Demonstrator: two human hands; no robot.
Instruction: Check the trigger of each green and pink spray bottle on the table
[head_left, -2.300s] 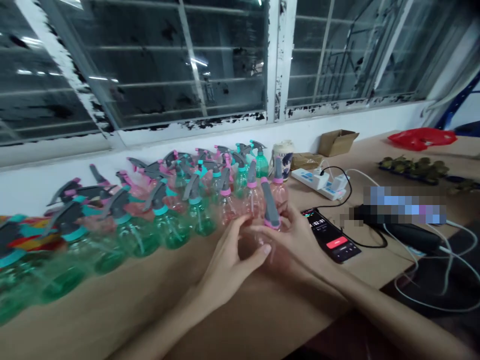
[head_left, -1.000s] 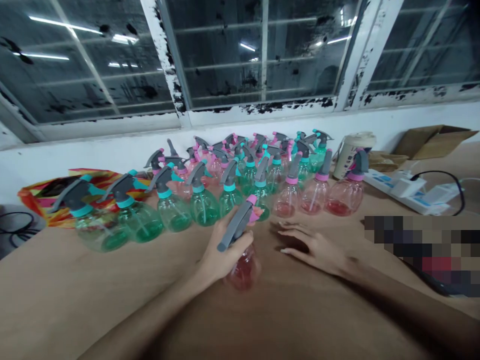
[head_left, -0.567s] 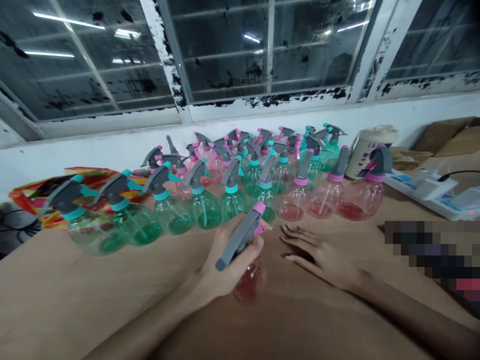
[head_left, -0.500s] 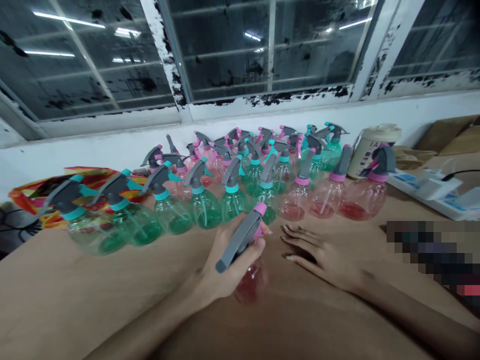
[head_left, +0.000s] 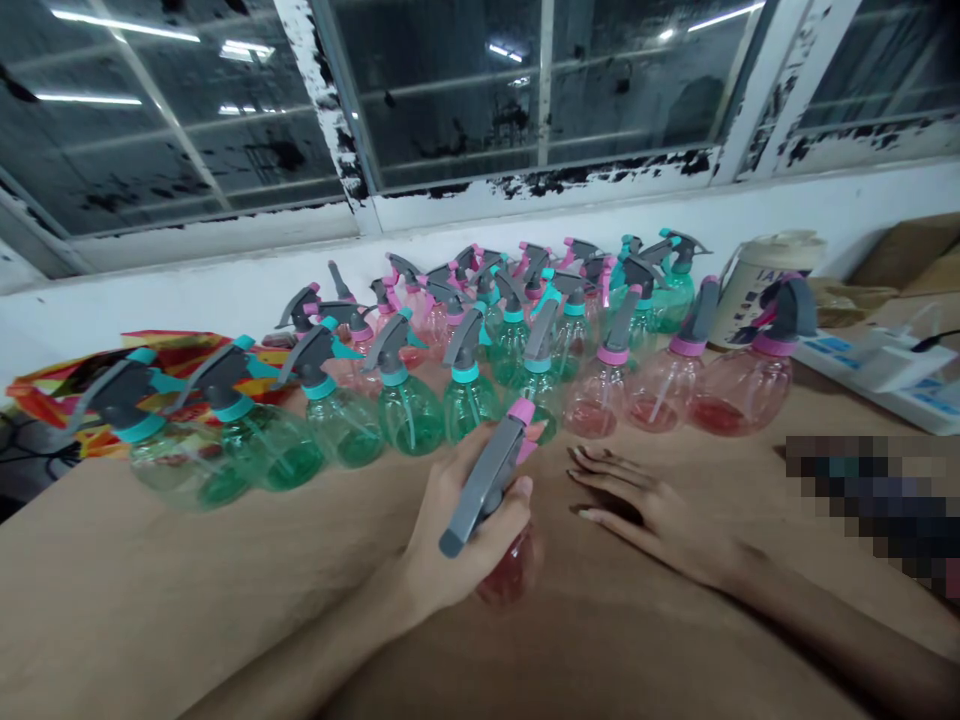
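Observation:
My left hand (head_left: 457,530) is wrapped round the neck of a pink spray bottle (head_left: 510,570) with a grey trigger head and pink nozzle. Red liquid shows low in its clear body, and my fingers hide its collar. To the right, my right hand (head_left: 652,515) rests on the wooden table (head_left: 247,590), palm down with fingers stretched out, holding nothing. Just beyond both hands stands a row of spray bottles: green ones such as this green spray bottle (head_left: 412,415) on the left and middle, and pink ones such as this pink spray bottle (head_left: 742,390) on the right.
Behind the front row, several more pink and green spray bottles crowd toward the wall. A white jug (head_left: 765,285), a power strip (head_left: 885,370) and a cardboard box (head_left: 907,255) are at the right. A colourful bag (head_left: 195,350) lies at the back left. Windows (head_left: 450,90) rise above.
The view has shifted slightly. My left hand still grips the pink spray bottle, which stays in nearly the same place. My right hand remains flat on the table.

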